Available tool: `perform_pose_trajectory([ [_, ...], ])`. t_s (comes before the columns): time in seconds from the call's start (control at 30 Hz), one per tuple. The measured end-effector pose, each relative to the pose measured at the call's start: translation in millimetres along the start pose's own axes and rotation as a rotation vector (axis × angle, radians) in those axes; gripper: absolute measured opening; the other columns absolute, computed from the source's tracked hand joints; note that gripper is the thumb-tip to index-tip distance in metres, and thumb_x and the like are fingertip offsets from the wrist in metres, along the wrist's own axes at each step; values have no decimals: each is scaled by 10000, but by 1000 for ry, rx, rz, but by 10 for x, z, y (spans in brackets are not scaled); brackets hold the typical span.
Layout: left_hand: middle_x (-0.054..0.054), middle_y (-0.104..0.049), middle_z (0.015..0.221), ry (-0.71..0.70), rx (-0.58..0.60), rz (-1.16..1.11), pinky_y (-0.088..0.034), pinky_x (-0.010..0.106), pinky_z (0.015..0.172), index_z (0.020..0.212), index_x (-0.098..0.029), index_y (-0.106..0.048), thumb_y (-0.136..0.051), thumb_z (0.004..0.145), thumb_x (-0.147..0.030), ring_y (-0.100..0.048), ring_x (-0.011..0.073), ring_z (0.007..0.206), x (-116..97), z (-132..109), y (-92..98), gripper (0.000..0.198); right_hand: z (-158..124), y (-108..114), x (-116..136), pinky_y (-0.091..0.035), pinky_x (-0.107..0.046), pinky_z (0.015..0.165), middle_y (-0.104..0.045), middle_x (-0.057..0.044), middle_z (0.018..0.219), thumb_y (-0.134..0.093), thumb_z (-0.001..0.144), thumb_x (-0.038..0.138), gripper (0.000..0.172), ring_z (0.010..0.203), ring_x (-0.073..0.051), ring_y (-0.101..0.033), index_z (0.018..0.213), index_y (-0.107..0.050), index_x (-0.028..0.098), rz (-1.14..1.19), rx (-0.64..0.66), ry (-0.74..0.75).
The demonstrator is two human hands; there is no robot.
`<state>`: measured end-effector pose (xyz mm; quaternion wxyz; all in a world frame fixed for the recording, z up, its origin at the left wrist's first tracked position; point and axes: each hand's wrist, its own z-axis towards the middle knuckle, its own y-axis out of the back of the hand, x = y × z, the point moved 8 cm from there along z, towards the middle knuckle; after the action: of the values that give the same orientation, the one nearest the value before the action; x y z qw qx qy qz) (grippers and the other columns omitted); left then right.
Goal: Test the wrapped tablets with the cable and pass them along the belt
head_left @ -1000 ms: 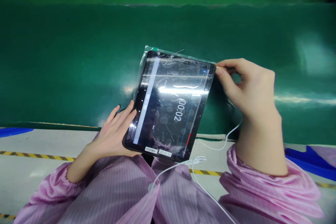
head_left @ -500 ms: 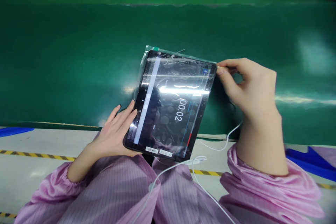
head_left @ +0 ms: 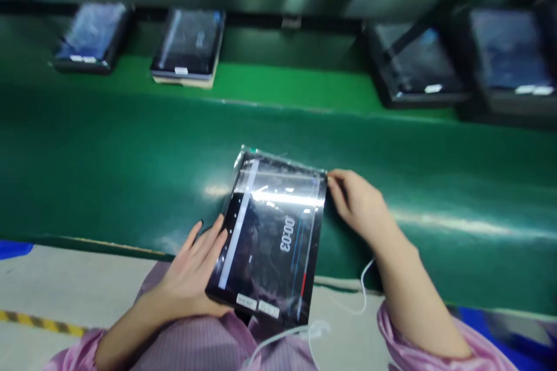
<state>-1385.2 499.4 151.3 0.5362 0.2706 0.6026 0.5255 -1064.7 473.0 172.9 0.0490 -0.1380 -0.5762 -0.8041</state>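
A tablet [head_left: 267, 243] under clear film [head_left: 282, 162] is held screen-up over the counter's [head_left: 108, 179] near edge. The left hand [head_left: 194, 278] grasps its left side, fingers spread over the rim; the right hand [head_left: 359, 206], forearm slanting in, pinches the far right corner. Beyond, at right, other tablets [head_left: 422, 69] sit on dark bases [head_left: 385, 90], too blurred to identify as trays.

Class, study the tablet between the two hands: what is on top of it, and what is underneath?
On top of the tablet, clear film and two white labels show. The left hand touches its edge. Its underside faces away, so whatever it covers directly beneath cannot be seen.
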Motion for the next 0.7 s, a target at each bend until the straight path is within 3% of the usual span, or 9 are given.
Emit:
perform_pose_trajectory([
  [0.2, 312, -558, 1475, -55, -214, 87, -318, 534, 1236, 1632, 36, -55, -595, 808, -840, -498, 402, 1448, -80, -1, 79, 1318, 51, -184, -112, -504, -323, 586, -698, -93, 749, -192, 1112, 456, 516, 604, -223, -667, 933, -604, 202, -68, 12, 65],
  [0.37, 275, -602, 1445, -71, -233, 122, -302, 528, 1253, 1635, 36, -56, -536, 805, -891, -508, 392, 1441, -100, -8, 65, 1334, 19, -184, -170, -478, -322, 530, -690, -80, 678, -225, 1101, 441, 461, 535, -229, -655, 969, -595, 200, -90, 6, 122],
  [0.53, 288, -576, 1462, -51, -244, 84, -380, 522, 1215, 1643, 14, -26, -558, 805, -879, -508, 400, 1437, -94, -39, 4, 1335, 59, -257, -308, -438, -295, 478, -673, -26, 595, -290, 1068, 406, 386, 465, -215, -650, 1002, -618, 213, 0, 131, 86],
  [0.63, 270, -588, 1459, -65, -288, 76, -393, 507, 1209, 1644, 18, -36, -445, 952, -771, -452, 379, 1478, -121, -66, 7, 1126, 82, -245, -445, -449, -290, 486, -673, -2, 597, -323, 1049, 505, 414, 473, -210, -658, 914, -624, 254, 127, 216, 4],
  [0.7, 266, -581, 1467, -71, -311, 60, -405, 507, 1201, 1646, 13, -39, -365, 1027, -679, -416, 368, 1498, -139, -91, -11, 984, 26, -155, -582, -497, -284, 537, -704, -12, 683, -385, 1010, 628, 459, 544, -201, -678, 866, -619, 262, 241, 206, -96],
])
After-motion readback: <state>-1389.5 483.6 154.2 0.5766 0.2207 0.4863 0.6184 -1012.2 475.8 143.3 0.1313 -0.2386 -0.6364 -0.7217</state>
